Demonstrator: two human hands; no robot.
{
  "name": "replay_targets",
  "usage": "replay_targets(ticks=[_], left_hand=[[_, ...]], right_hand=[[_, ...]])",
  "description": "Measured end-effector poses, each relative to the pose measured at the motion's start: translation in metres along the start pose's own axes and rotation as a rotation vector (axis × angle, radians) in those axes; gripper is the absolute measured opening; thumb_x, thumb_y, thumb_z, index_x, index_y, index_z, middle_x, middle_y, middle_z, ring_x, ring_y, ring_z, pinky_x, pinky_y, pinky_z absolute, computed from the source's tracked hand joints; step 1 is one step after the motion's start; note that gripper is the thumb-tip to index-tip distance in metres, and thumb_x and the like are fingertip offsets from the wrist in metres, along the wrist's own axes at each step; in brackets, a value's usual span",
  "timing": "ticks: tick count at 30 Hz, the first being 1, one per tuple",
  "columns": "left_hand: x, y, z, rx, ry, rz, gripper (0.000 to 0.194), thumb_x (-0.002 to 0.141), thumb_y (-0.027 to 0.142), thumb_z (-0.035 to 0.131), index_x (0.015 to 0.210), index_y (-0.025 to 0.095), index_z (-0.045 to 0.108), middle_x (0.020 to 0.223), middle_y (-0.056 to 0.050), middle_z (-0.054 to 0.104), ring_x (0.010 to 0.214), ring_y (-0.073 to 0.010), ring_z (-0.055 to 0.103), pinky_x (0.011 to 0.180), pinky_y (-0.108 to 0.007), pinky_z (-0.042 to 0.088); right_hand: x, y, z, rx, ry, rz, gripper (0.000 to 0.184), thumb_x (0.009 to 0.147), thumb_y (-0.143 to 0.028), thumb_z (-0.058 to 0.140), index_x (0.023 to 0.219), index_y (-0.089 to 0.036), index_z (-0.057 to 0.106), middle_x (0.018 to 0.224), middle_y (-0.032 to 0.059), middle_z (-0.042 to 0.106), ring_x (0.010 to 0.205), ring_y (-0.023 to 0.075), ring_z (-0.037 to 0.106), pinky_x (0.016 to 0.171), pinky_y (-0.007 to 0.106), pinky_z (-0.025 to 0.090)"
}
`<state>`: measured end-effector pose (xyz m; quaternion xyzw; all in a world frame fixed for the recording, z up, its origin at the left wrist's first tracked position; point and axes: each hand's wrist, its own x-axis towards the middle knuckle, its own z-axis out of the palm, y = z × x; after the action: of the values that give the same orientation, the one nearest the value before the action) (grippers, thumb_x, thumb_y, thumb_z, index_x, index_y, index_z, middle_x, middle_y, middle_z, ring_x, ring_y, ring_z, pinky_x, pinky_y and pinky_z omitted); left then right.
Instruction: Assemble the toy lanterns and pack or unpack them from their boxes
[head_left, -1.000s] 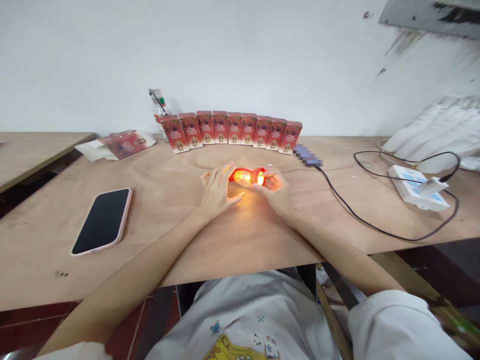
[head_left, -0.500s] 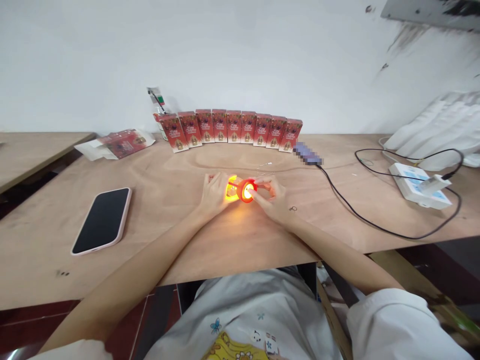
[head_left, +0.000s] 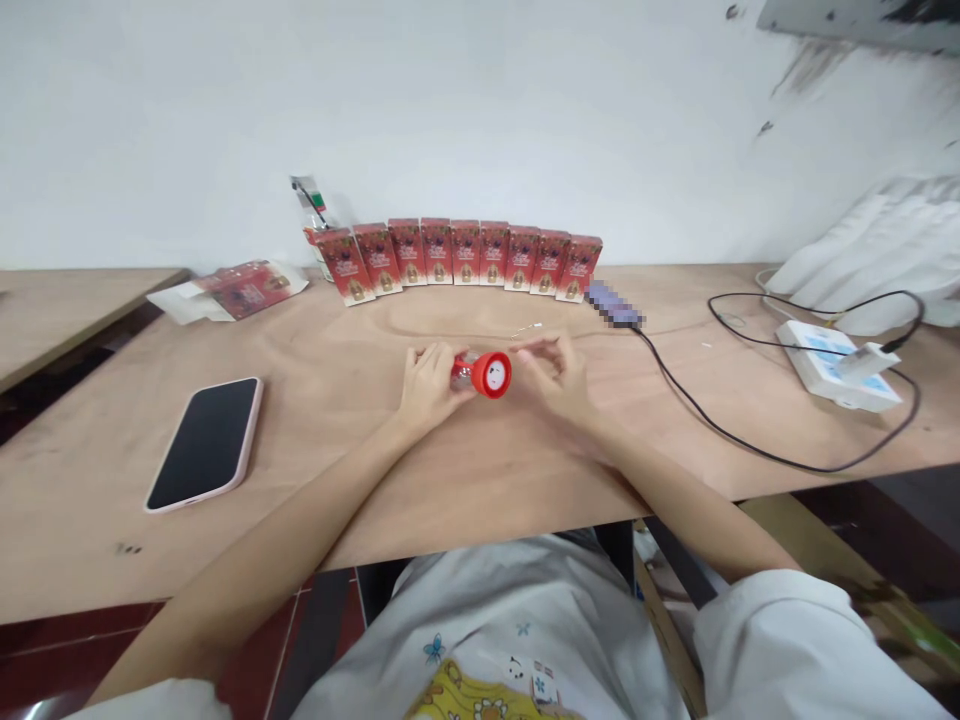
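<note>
A small red lantern (head_left: 493,375) with clear sides is held sideways in my left hand (head_left: 430,382), fingers wrapped round its clear body. Its round base faces me, showing a white disc with small dark marks, and no light comes from it. Just right of the base, apart from it, is my right hand (head_left: 559,378). Its thumb and index fingertips come together in a pinch; whatever may be between them is too small to make out. Behind the hands, a thin pale strip or wire (head_left: 527,328) lies on the wooden table (head_left: 465,470).
Several red printed boxes (head_left: 465,252) stand in a curved row along the wall. A flattened red carton (head_left: 251,287) lies at back left, near a phone (head_left: 206,443). To the right are a blurred device (head_left: 613,304), a black cable (head_left: 705,425), a white power strip (head_left: 832,365) and white bundles (head_left: 874,250).
The lantern's bright orange glow has gone out. My right hand has come off the base and shifted slightly right. My left hand still holds the lantern in about the same place.
</note>
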<state>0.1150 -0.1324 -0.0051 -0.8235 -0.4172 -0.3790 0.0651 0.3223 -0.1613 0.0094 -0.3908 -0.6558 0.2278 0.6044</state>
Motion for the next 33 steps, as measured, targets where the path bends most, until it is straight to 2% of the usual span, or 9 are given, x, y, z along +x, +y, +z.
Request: replay_targets(ticks=[2,3,5,7,10,14,17,24,33], left_hand=[[0.001,-0.002,0.001,-0.046,0.022,-0.074,0.043,0.073,0.041,0.068,0.105,0.018,0.052,0.1,-0.01,0.066,0.091,-0.0267,0.062,0.078,-0.038,0.037],[0.001,-0.003,0.001,-0.079,0.033,-0.112,0.045,0.071,0.039,0.07,0.106,0.018,0.051,0.103,-0.009,0.065,0.093,-0.0268,0.062,0.078,-0.038,0.038],[0.002,-0.005,0.002,-0.148,0.054,-0.175,0.049,0.067,0.036,0.074,0.106,0.019,0.05,0.106,-0.009,0.064,0.097,-0.0269,0.061,0.08,-0.038,0.041],[0.002,-0.005,0.003,-0.201,0.077,-0.225,0.051,0.064,0.035,0.077,0.104,0.019,0.05,0.105,-0.009,0.064,0.098,-0.0269,0.061,0.082,-0.039,0.042],[0.002,-0.004,0.005,-0.251,0.098,-0.268,0.051,0.062,0.033,0.078,0.103,0.019,0.051,0.104,-0.009,0.065,0.097,-0.0263,0.061,0.083,-0.041,0.044],[0.001,-0.003,0.005,-0.344,0.093,-0.243,0.047,0.065,0.032,0.075,0.104,0.021,0.052,0.105,-0.007,0.066,0.096,-0.024,0.062,0.082,-0.04,0.047],[0.0,-0.002,0.005,-0.398,0.079,-0.232,0.048,0.064,0.034,0.075,0.104,0.02,0.052,0.104,-0.007,0.066,0.096,-0.0234,0.062,0.083,-0.039,0.048],[0.001,-0.002,0.006,-0.364,0.059,-0.211,0.048,0.065,0.035,0.075,0.104,0.02,0.052,0.103,-0.007,0.066,0.096,-0.023,0.062,0.082,-0.038,0.048],[0.002,0.0,0.004,-0.329,0.037,-0.236,0.048,0.063,0.036,0.076,0.103,0.021,0.053,0.103,-0.007,0.066,0.094,-0.0252,0.062,0.083,-0.04,0.045]], right_hand=[[0.022,0.025,-0.02,-0.14,0.119,0.015,0.017,0.085,-0.037,0.055,0.092,-0.022,0.058,0.093,0.003,0.068,0.089,0.0163,0.065,0.087,0.036,0.049],[0.033,0.04,-0.032,-0.239,0.13,0.037,0.018,0.085,-0.035,0.054,0.092,-0.02,0.059,0.093,0.0041,0.068,0.088,0.0168,0.064,0.087,0.036,0.049],[0.055,0.071,-0.052,-0.449,0.037,0.111,0.019,0.083,-0.028,0.054,0.094,-0.016,0.062,0.094,0.0079,0.068,0.086,0.0186,0.064,0.086,0.038,0.049],[0.071,0.094,-0.066,-0.622,-0.119,0.186,0.024,0.082,-0.022,0.053,0.101,-0.01,0.062,0.099,0.0131,0.068,0.085,0.0195,0.064,0.083,0.036,0.049],[0.084,0.11,-0.071,-0.769,-0.36,0.142,0.028,0.086,-0.02,0.048,0.109,-0.009,0.061,0.107,0.0146,0.067,0.094,0.0196,0.063,0.086,0.033,0.047],[0.096,0.104,-0.063,-1.13,-0.631,0.0,0.036,0.089,-0.016,0.042,0.122,-0.012,0.055,0.121,0.0145,0.062,0.11,0.021,0.057,0.092,0.031,0.041],[0.106,0.096,-0.058,-1.272,-0.734,-0.022,0.036,0.089,-0.014,0.04,0.12,-0.013,0.057,0.119,0.0146,0.063,0.108,0.0215,0.058,0.089,0.029,0.041],[0.12,0.087,-0.051,-1.354,-0.864,-0.051,0.032,0.088,-0.017,0.043,0.112,-0.014,0.064,0.107,0.0163,0.068,0.098,0.0241,0.063,0.078,0.03,0.042],[0.126,0.082,-0.043,-1.374,-0.893,-0.035,0.03,0.086,-0.014,0.046,0.104,-0.016,0.069,0.105,0.0125,0.07,0.098,0.0229,0.063,0.078,0.028,0.044]])
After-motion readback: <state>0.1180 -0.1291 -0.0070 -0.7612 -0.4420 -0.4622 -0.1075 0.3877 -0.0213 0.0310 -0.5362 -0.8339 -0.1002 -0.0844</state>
